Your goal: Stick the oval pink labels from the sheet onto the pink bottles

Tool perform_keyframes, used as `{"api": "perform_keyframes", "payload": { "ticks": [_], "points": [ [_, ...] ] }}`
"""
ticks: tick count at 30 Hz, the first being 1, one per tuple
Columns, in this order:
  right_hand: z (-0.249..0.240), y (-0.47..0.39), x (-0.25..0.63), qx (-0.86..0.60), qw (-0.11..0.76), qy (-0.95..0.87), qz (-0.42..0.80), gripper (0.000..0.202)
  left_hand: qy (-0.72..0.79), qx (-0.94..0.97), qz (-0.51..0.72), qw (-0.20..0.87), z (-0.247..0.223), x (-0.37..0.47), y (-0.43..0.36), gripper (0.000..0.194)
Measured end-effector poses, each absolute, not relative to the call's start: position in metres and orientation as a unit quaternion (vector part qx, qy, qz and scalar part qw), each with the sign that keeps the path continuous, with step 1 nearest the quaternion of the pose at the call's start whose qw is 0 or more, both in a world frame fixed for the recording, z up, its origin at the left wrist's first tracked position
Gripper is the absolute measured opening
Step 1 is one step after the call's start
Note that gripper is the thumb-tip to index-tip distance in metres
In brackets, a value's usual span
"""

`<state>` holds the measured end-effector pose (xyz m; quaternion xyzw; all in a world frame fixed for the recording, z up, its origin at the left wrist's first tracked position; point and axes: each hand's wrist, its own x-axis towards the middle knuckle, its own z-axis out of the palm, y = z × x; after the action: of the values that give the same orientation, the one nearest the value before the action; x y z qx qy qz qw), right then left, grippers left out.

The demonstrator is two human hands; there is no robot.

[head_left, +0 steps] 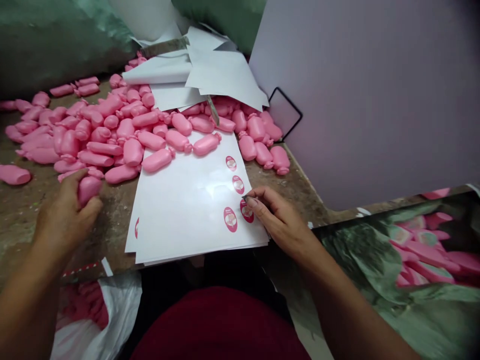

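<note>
My left hand (69, 210) is closed round a pink plastic bottle (90, 190) at the near left edge of the bottle heap. On the right, my right hand (279, 217) is pinched at the edge of an oval pink sticker (247, 211). A small dark tip shows at its fingertips; what it belongs to is hidden. The sticker is on a white sticker sheet (183, 210), which lies on a stack of similar sheets. A few more oval stickers (230, 219) remain along the sheet's right side. Several pink bottles (206, 144) lie across its far end.
A large heap of pink bottles (93, 120) covers the table's (22, 215) back left. Loose white sheets (225, 70) lie behind. A pale panel (367, 100) stands at right. Below it, a green sack (360, 270) holds labelled bottles (427, 255). A white sack (123, 300) hangs at lower left.
</note>
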<state>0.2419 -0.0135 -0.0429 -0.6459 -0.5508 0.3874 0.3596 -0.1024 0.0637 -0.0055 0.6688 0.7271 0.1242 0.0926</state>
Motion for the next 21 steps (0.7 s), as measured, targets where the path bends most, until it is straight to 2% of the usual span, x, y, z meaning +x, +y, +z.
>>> {"api": "perform_keyframes", "payload": {
  "ticks": [1,2,4,6,10,14,21],
  "points": [
    [-0.042,-0.015,0.243,-0.655,0.323,-0.579,0.362,0.021,0.737,0.633,0.185,0.148,-0.004,-0.087,0.057,0.057],
    [-0.042,-0.016,0.244,-0.663,0.288,-0.605,0.335,0.021,0.709,0.616,0.239,0.248,-0.003,-0.070,0.050,0.056],
    [-0.042,-0.017,0.242,-0.673,0.238,-0.645,0.273,0.019,0.599,0.624,0.278,0.418,-0.006,-0.033,0.034,0.045],
    [-0.043,-0.016,0.239,-0.679,0.210,-0.673,0.205,0.017,0.496,0.697,0.233,0.462,-0.012,-0.001,0.021,0.028],
    [-0.045,-0.015,0.235,-0.671,0.178,-0.709,0.125,0.015,0.351,0.855,0.121,0.363,-0.027,0.031,0.012,0.046],
    [-0.046,-0.016,0.235,-0.662,0.176,-0.720,0.113,0.012,0.358,0.889,0.024,0.285,-0.027,0.035,0.018,0.051],
    [-0.047,-0.018,0.231,-0.664,0.168,-0.721,0.107,0.012,0.362,0.894,-0.011,0.265,-0.025,0.036,0.018,0.055]
  ]
}}
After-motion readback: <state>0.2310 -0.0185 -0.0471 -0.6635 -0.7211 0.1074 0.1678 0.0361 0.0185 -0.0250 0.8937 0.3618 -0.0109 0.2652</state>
